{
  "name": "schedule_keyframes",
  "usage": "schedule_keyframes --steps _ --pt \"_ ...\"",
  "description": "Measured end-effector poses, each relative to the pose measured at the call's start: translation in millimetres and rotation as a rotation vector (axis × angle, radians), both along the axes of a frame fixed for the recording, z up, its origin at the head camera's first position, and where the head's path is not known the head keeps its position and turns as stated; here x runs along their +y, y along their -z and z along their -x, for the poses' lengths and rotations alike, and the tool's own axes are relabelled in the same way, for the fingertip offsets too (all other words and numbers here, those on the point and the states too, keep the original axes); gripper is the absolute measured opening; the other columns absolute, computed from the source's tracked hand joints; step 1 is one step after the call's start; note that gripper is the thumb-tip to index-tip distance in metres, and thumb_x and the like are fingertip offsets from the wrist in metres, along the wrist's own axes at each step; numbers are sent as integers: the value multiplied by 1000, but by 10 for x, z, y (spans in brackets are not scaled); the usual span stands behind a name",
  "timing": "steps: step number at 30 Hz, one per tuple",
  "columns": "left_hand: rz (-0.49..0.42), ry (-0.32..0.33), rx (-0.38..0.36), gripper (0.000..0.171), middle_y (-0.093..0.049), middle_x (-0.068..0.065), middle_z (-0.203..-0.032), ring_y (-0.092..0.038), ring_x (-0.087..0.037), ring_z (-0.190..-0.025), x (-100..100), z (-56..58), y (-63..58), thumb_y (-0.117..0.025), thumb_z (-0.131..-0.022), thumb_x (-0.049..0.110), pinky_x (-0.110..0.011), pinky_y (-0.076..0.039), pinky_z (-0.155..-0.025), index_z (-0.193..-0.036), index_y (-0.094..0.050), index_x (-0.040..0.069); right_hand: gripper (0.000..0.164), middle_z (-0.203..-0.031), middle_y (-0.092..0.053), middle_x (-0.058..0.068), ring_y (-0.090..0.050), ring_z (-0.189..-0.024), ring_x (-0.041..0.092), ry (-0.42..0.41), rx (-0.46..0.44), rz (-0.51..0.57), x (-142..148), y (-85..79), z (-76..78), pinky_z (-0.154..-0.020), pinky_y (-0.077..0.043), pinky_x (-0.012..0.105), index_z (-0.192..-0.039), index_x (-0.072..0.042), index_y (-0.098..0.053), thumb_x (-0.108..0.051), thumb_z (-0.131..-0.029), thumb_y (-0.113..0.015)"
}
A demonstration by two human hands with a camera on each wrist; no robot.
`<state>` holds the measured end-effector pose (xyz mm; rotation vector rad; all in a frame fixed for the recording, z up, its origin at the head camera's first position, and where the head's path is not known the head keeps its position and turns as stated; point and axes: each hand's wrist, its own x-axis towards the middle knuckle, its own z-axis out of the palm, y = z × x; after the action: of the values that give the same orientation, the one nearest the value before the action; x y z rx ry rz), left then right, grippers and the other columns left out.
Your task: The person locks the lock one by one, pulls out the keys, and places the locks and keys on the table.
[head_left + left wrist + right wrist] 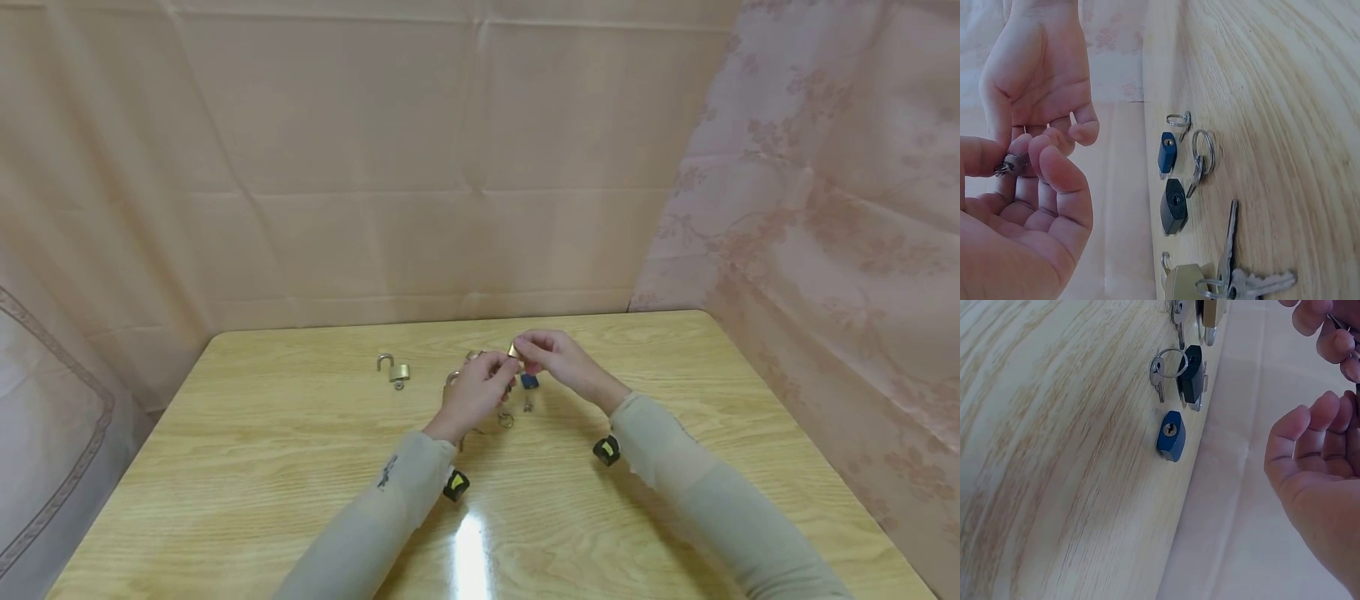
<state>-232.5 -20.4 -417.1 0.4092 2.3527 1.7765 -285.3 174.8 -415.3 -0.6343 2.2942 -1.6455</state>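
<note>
Both hands up over the far middle of the table [300,483], fingertips close together, with a small brass lock [513,351] between them, clear of the surface. Right hand [558,360] pinches this lock with thumb and finger. Left hand [474,392] has thumb and fingers pinching a small metal bit [1015,164]; it looks like a key, but it's small and half covered, so can't say for sure, nor whether it sits in the lock. In the left wrist view the other fingers of the left hand are bent in toward the palm.

On the table under the hands: blue lock [1171,436] stands with its keyhole facing the person, dark lock [1191,375] near it, also keyhole out. A ringed key [1157,374] lies just beside the dark lock. Past it in the left wrist view, a bigger brass lock [1186,282] with a bunch of keys [1260,285] right beside it, partly cut off by the frame edge.

Well apart to the left lies an open lock [400,373], its shackle [386,361] swung out to the side.

Light long sleeves [678,458], black-and-yellow camera at each wrist. Beige curtain [420,167] behind the table, floral cloth [840,208] on the right.
</note>
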Motion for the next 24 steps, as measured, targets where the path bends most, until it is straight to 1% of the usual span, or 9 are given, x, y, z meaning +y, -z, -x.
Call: schedule_keyframes --steps 3,5,8,11,15,18,19,21,24 --pt "1 -8 -10 32 -61 -3 -87 -60 -33 -76 30 5 0 -48 -108 35 -39 -55 -66 -106 -65 8 36 -97 -68 7 -62 -95 30 -2 -5 20 -6 4 -2 -94 -50 51 -107 -3 -66 -35 -108 -50" --pt "4 -17 -17 31 -61 -3 -85 -61 -38 -77 48 12 -2 -48 -108 36 -32 -51 -60 -103 -65 10 36 -96 -67 7 -61 -97 36 6 -7 28 -17 -1 -6 -96 -47 57 -106 -2 -66 -34 -108 -50" --pt "6 -32 -26 30 -60 -3 -83 -61 -37 -75 68 23 1 -48 -108 35 -26 -46 -56 -102 -66 11 36 -95 -67 7 -58 -100 43 34 -17 31 -39 -5 -10 -98 -43 62 -108 -1 -66 -33 -108 -51" --pt "4 -41 -34 29 -60 -3 -82 -58 -28 -67 82 27 2 -48 -108 32 -25 -44 -54 -100 -66 10 36 -93 -65 6 -57 -100 44 67 -25 16 -57 -6 -11 -97 -43 61 -110 0 -66 -33 -108 -50" --pt "22 -15 -48 28 -63 -8 -82 -52 -17 -60 134 1 28 -50 -105 24 -24 -41 -51 -95 -67 5 36 -90 -59 5 -57 -93 32 157 -27 33 -11 -24 55 -90 -47 47 -111 1 -62 -32 -110 -47" --pt "42 24 -46 29 -68 -14 -89 -55 -19 -63 184 -22 75 -52 -103 23 -24 -42 -51 -96 -69 1 40 -90 -58 3 -56 -90 23 225 -21 48 52 -52 111 -84 -47 37 -114 4 -61 -33 -110 -46" --pt "48 38 -41 30 -68 -16 -91 -58 -21 -65 198 -22 95 -53 -104 24 -25 -43 -51 -99 -70 0 42 -90 -58 2 -56 -90 24 231 -20 47 74 -56 126 -84 -47 37 -116 6 -60 -33 -110 -47" --pt "95 50 -13 31 -69 -13 -96 -60 -21 -72 220 -13 124 -54 -103 28 -27 -46 -55 -103 -72 4 45 -92 -59 2 -57 -89 22 232 -10 27 104 -54 134 -84 -49 37 -118 8 -60 -34 -109 -48" --pt "161 73 43 32 -71 -7 -103 -64 -19 -83 269 9 145 -57 -103 30 -31 -51 -67 -111 -75 6 46 -97 -58 4 -57 -89 22 219 -25 23 135 -39 143 -90 -51 44 -119 8 -59 -35 -109 -49"
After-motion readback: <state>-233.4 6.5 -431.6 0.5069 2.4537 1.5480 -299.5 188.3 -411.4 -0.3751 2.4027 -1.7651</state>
